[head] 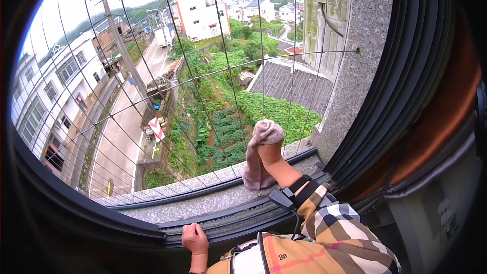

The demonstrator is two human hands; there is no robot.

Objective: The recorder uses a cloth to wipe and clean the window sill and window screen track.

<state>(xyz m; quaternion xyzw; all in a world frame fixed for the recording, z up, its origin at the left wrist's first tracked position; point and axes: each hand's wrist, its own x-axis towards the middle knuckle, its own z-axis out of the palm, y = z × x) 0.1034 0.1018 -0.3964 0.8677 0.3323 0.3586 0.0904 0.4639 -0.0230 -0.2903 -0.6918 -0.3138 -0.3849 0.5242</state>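
A pinkish-grey cloth (255,167) is wrapped over my right hand (269,148), which reaches out at the right part of the window opening. The cloth's top is bunched around a vertical wire of the window guard (263,83), and its loose end hangs down to the stone sill (224,199). The fabric hides my right fingers. My left hand (194,238) rests with curled fingers on the inner edge of the dark window track (228,220). I see nothing held in it.
A granite window jamb (365,45) and dark sliding frames (411,61) stand at the right, with a brown curtain (437,133) beside them. Thin wires cross the whole opening. Outside lie a road (121,129), garden plants and a tiled roof (293,80).
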